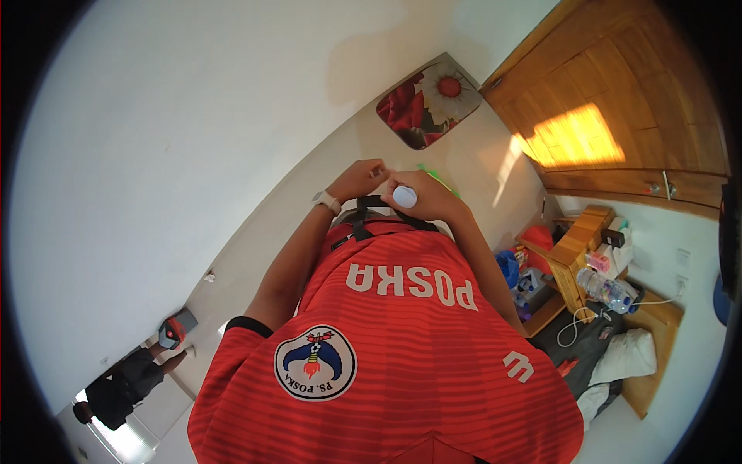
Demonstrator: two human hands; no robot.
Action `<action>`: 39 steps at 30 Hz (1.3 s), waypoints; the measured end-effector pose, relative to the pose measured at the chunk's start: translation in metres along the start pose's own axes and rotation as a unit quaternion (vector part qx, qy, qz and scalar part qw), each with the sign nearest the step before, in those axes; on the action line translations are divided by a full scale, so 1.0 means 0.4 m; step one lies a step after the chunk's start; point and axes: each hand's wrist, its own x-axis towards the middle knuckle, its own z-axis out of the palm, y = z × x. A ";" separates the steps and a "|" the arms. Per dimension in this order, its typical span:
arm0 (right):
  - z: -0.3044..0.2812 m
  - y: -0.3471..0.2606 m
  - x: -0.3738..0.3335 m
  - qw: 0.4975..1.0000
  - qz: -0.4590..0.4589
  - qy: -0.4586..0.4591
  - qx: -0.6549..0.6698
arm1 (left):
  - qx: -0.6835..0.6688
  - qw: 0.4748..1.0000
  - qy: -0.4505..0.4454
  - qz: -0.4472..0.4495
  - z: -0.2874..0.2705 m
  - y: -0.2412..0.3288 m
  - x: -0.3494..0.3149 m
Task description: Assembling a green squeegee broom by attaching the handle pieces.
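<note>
My right hand (437, 199) is closed around something with a white, round end (404, 196) that faces up. The rest of that thing is hidden below the hand. Beside and beyond the hand, a bright green piece (440, 179) shows; whether it belongs to the held thing, I cannot tell. My left hand (357, 180), with a pale watch (328, 203) on the wrist, is just left of the right one. Its fingers are curled, and anything in them is too small or hidden to name. Black straps (362, 220) cross my waist below both hands, over a red jersey (402, 332).
A flowered mat (429, 104) lies on the floor ahead, near a wooden door (610, 93). To the right stand a wooden shelf (583, 251) with a plastic bottle (607, 290), a white cable and a pillow (626, 356). At the far left is a person in dark clothes (127, 387).
</note>
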 end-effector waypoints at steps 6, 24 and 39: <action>-0.006 0.001 0.001 0.993 0.070 0.084 0.047 | -0.025 0.970 0.166 -0.176 -0.063 0.101 -0.110; -0.057 0.043 -0.268 0.976 0.149 0.132 0.082 | -0.010 0.952 -0.280 -0.127 0.113 0.264 0.011; -0.197 0.176 -0.559 0.949 0.251 0.188 0.033 | -0.284 0.959 0.001 -0.023 0.490 0.390 0.199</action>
